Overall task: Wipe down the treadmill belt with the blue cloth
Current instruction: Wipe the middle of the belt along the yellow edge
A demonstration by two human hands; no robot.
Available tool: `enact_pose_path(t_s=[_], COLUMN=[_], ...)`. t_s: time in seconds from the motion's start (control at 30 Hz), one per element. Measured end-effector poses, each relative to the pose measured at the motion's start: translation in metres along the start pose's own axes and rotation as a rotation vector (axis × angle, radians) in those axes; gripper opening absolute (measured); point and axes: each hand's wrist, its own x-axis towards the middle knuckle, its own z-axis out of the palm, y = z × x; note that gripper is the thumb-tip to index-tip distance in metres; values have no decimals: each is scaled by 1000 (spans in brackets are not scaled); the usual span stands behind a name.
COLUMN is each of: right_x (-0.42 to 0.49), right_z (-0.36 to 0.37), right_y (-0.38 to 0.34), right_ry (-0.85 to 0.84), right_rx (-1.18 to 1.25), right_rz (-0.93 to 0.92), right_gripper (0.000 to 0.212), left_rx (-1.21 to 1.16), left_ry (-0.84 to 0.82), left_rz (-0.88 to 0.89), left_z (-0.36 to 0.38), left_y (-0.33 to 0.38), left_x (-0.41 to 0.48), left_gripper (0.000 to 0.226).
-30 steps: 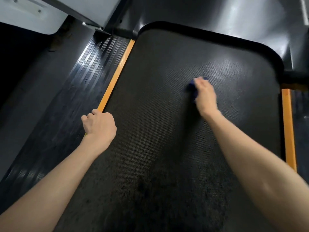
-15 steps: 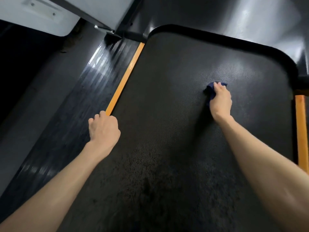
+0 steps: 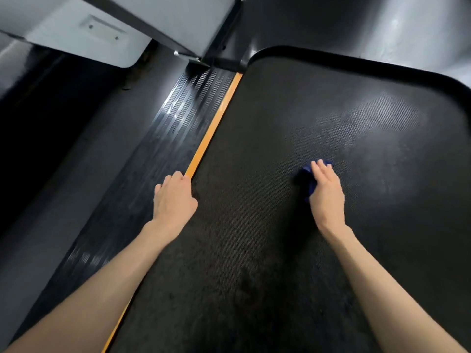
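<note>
Head view: right hand [image 3: 327,193] flat-fingered on the blue cloth [image 3: 306,177], left hand [image 3: 174,197] loosely bent, bracing on the orange strip [image 3: 213,124]; advise even, overlapping strokes across the treadmill belt [image 3: 280,118].

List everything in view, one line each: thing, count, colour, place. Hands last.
treadmill belt: one, black, centre and right of view.
orange strip: one, orange, along the belt's left edge.
side rail: one, dark and ribbed, left of the strip.
front cover: one, dark grey, beyond the belt's far end.
panel: one, pale grey, top left.
cloth: one, blue, on the belt, right of centre.
left hand: one, rests at the orange strip.
right hand: one, presses the cloth onto the belt.
</note>
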Motion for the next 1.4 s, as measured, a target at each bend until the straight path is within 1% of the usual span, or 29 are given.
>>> enact_pose_path(t_s=[0.07, 0.17, 0.27, 0.37, 0.43, 0.5, 0.57, 0.67, 0.73, 0.77, 0.83, 0.9, 1.0, 1.03, 1.07, 1.1, 1.17, 1.2, 1.23, 1.27, 1.3, 1.33, 1.4], right_x=[-12, -33, -39, -33, -25, -20, -22, -33, -36, -37, -39, -41, -50, -59, -72, -88, -123, -130, -126, -115, -102, -87, -57], right_z=[-2, -6, -17, -26, -29, -30, -25, -12, -4, -2, -1, -2, -2, -1, 6, 17, 41, 51, 56, 60, 62, 60, 56], right_y=[-12, -27, -34, -43, -49, -52, -48, -39, -37, -37, -36, -37, -48, -58, -69, -82, -102, -103, -97, -89, -81, -75, -73], right_ry=[-69, -225, -374, -430, -458, -486, -461, -324, -277, -268, -244, -227, -164, -145, -156, -204, -394, -460, -493, -487, -444, -386, -211], right_rx=[-32, -73, -183, -294, -320, -323, -303, -338, -353, -341, -315, -247, -74, -50, -45, -43, -57, -87, -100, -103, -108, -89, -13], right_rz=[10, -52, -62, -81, -76, -59, -46, -110, -115, -113, -124, -94, 40, 30, -50, -196, -574, -775, -920, -984, -970, -883, -610], right_gripper=[76, 72, 76, 72, 66, 66, 70, 74, 76, 76, 74, 70, 60, 55, 52, 49, 48, 50, 53, 54, 51, 47, 42], left_rx=[18, 34, 24, -1, -25, -39, -48, -22, -23, -22, -23, -17, -13, -42, -74, -97, -116, -115, -119, -140, -185, -247, -383], left_ry=[1, -35, -67, -74, -71, -71, -115, -172, -213, -246, -326, -396, -453, -450, -437, -417, -365, -327, -286, -257, -243, -245, -237], left_rz=[10, -7, -25, -18, -10, -24, -76, -158, -183, -172, -105, -33, -3, -19, -39, -50, -39, -18, 6, 24, 40, 56, 100], left_z=[1, -1, -4, -5, -8, -10, -14, -19, -21, -21, -22, -22, -22, -23, -22, -21, -14, -10, -6, -3, -1, 2, 2], left_y=[1, 11, 15, 12, 10, 8, 11, 18, 15, 12, 1, -10, -15, -13, -11, -11, -15, -17, -20, -25, -30, -36, -49], left_x=[-2, -2, -2, -4, -6, -6, -3, 1, -1, -3, -6, -6, -3, -2, -2, -2, -6, -7, -8, -6, -4, -2, -3], left_gripper=[32, 28, 29, 29, 23, 18, 23, 50, 52, 53, 67, 78, 81, 80, 78, 77, 77, 78, 79, 79, 79, 78, 75])
